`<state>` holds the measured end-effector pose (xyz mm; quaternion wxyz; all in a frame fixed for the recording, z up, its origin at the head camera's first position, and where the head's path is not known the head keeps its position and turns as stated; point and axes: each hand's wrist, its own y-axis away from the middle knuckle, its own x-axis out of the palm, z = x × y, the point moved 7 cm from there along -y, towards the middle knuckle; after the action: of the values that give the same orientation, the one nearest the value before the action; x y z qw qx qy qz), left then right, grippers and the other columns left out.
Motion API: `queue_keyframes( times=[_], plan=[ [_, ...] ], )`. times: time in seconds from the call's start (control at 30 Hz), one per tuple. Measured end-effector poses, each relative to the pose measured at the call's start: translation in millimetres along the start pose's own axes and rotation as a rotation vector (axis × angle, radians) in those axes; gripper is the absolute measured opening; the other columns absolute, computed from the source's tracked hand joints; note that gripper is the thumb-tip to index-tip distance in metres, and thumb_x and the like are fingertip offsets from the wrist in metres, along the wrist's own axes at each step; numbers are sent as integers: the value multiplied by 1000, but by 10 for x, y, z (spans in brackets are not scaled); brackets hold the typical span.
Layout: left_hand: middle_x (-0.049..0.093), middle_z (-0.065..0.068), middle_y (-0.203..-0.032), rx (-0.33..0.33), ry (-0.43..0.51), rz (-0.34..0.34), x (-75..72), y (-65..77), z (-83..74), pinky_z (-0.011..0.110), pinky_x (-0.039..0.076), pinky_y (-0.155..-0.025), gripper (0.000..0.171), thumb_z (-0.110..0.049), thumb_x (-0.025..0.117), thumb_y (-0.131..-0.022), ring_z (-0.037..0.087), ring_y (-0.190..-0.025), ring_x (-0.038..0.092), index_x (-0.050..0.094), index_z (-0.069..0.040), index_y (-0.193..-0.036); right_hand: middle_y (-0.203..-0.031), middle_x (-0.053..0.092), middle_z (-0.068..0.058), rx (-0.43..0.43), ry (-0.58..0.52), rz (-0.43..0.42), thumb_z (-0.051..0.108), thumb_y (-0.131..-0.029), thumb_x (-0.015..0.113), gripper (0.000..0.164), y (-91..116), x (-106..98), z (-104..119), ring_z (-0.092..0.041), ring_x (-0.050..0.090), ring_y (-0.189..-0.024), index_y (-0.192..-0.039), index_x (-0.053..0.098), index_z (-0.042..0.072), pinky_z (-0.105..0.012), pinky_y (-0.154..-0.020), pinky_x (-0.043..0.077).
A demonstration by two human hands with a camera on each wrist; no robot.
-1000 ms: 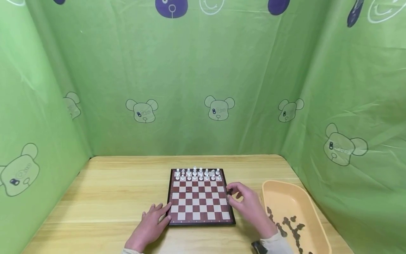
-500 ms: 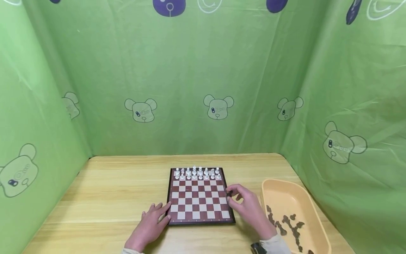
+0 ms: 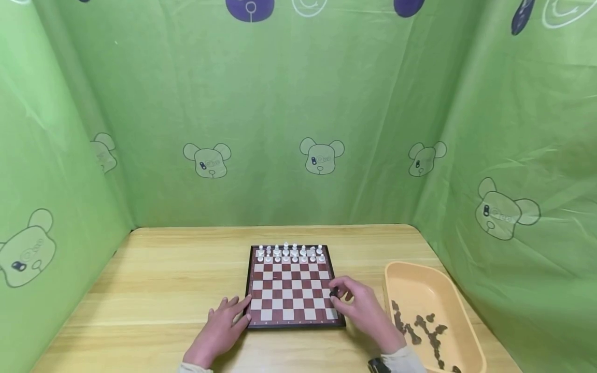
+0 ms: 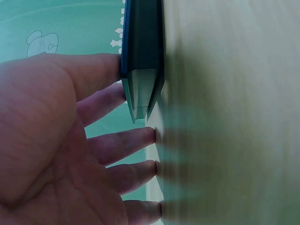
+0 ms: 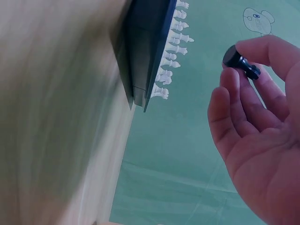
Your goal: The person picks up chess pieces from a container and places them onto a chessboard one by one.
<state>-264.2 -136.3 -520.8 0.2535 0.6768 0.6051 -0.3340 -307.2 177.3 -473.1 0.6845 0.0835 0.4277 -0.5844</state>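
Observation:
A red-and-white chessboard (image 3: 293, 293) with a black frame lies on the table, its far two rows holding white chess pieces (image 3: 286, 254). My left hand (image 3: 218, 329) rests at the board's left side, thumb and index finger touching the edge. In the left wrist view its other fingers (image 4: 133, 174) are straight, with tips on the table. Over the board's right edge, my right hand (image 3: 366, 311) pinches a small black chess piece (image 5: 241, 63) between thumb and fingertips. The right wrist view shows it raised above board level, its round base facing the camera.
An orange plastic tray (image 3: 410, 282) stands right of the board, holding dark chess pieces (image 3: 435, 342) in a loose heap. Green curtains (image 3: 261, 197) with bear-head prints enclose the wooden table (image 3: 177, 280) at the back and both sides.
My right hand has shifted slightly left and nearer, bringing the black chess piece over the board's right squares. The left hand keeps its place at the edge.

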Motion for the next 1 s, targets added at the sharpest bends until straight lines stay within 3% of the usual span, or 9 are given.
queue_keyframes(
  times=[0.4, 1.0],
  plan=[
    [47, 30, -152, -10, 9, -2, -7, 4, -20, 80, 14, -113, 48, -30, 62, -104, 59, -144, 31, 57, -14, -149, -85, 63, 10, 12, -22, 83, -1, -85, 78, 29, 14, 83, -49, -6, 61, -78, -111, 69, 9, -24, -71, 58],
    [48, 30, -151, -10, -6, -5, 2, 2, -12, 81, 15, -112, 48, -30, 63, -103, 59, -144, 32, 58, -13, -148, -83, 61, 8, 58, -31, 155, 0, -86, 77, 25, 45, 163, -103, -7, 59, -75, -108, 69, 9, -23, -67, 57]
  ],
)
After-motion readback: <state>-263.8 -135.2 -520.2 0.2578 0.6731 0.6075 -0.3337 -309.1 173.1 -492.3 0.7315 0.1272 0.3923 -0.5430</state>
